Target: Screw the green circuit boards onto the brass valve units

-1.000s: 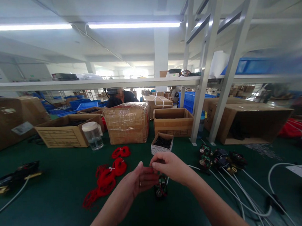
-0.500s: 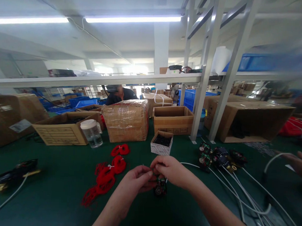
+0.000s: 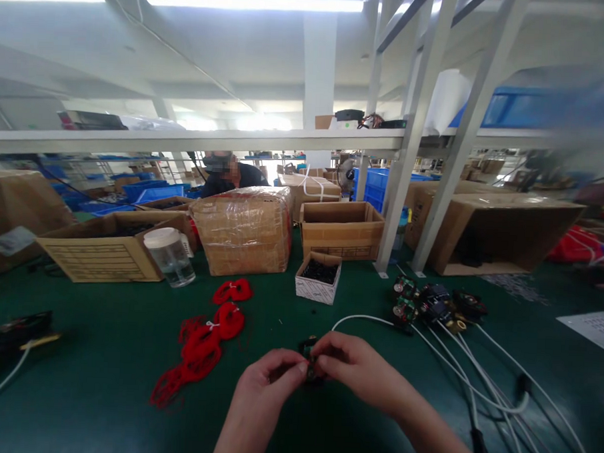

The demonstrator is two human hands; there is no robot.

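In front of me, both hands meet around a small green and black circuit board (image 3: 308, 347). The fingers of my left hand (image 3: 271, 382) are closed in a pinch on its left side. From the right, my right hand (image 3: 356, 366) pinches the same board, with its fingertips close to the left thumb. Fingers cover most of the board, so small parts between them cannot be made out. A white cable (image 3: 361, 317) arcs from behind my right hand toward the assemblies on the right. Bundles of red wire (image 3: 201, 355) lie left of my hands.
Ahead stands a small white box (image 3: 317, 287) of black parts. Several circuit assemblies (image 3: 436, 306) with white cables lie right. A clear jug (image 3: 173, 261), cardboard boxes (image 3: 241, 234) and metal shelf posts (image 3: 395, 214) stand behind. A printed sheet (image 3: 595, 329) lies far right.
My view has tilted down slightly. The board has turned between my hands, and my right fingers have come down onto it. At the right edge, another person's hand has drawn away, and the printed sheet shows more.
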